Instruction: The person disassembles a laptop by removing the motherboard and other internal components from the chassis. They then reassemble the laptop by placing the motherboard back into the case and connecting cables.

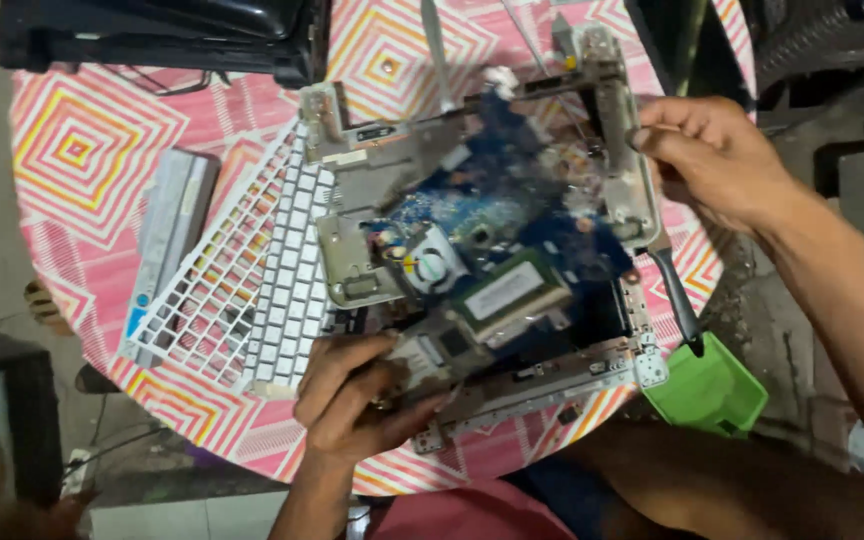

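Observation:
An opened laptop base [492,240] lies on a round table, its blue circuit board, small fan and memory module exposed inside a silver frame. My left hand [357,400] grips the near edge of the frame, fingers curled over it. My right hand [712,160] holds the far right side of the frame, thumb pressed on its edge. A black-handled tool [677,300] lies just below my right hand, beside the frame.
A white keyboard [287,280] and its bezel grid [207,290] lie left of the base. A grey battery pack [167,235] sits further left. A black laptop part [172,35] is at the top left. A green container [707,390] sits at the table's right edge. The tablecloth [72,150] is pink patterned.

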